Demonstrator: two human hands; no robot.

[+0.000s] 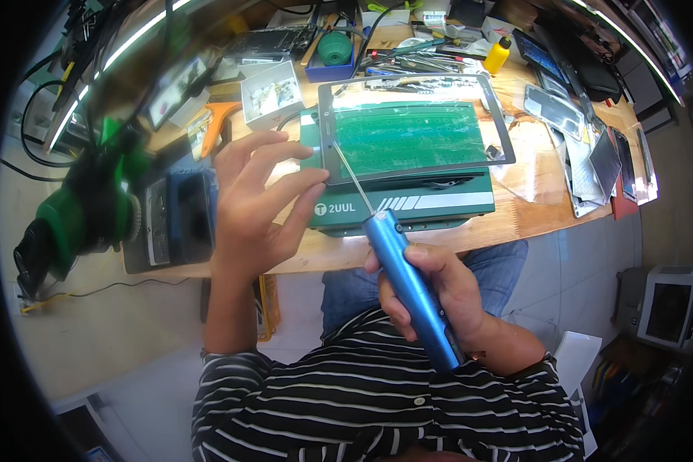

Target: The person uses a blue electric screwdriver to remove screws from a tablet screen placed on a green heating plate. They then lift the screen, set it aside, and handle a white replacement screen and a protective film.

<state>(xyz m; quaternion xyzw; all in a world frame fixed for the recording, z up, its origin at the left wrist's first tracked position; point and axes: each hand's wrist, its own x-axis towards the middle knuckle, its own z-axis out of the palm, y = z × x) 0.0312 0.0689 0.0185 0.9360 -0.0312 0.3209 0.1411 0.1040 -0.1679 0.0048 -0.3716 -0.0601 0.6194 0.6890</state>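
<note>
A clear glass panel with a dark border (497, 115), shaped like a tablet's front glass, is tilted above a green perforated work plate on a green machine (408, 202). My left hand (262, 204) pinches the panel's near left corner between thumb and index finger, with the other fingers curled loosely above. In my right hand (439, 289) is a blue cylindrical handheld tool (412, 285) with a thin metal shaft. The shaft points up and left, its tip at the panel's left border; whether it touches the glass I cannot tell.
A white box (273, 96) of small parts and an orange-handled tool (219, 127) lie left of the machine. Behind it are tweezers-like tools and a yellow bottle (497, 55). Phone parts (554, 112) crowd the right; a green-and-black device (69, 208) stands at left.
</note>
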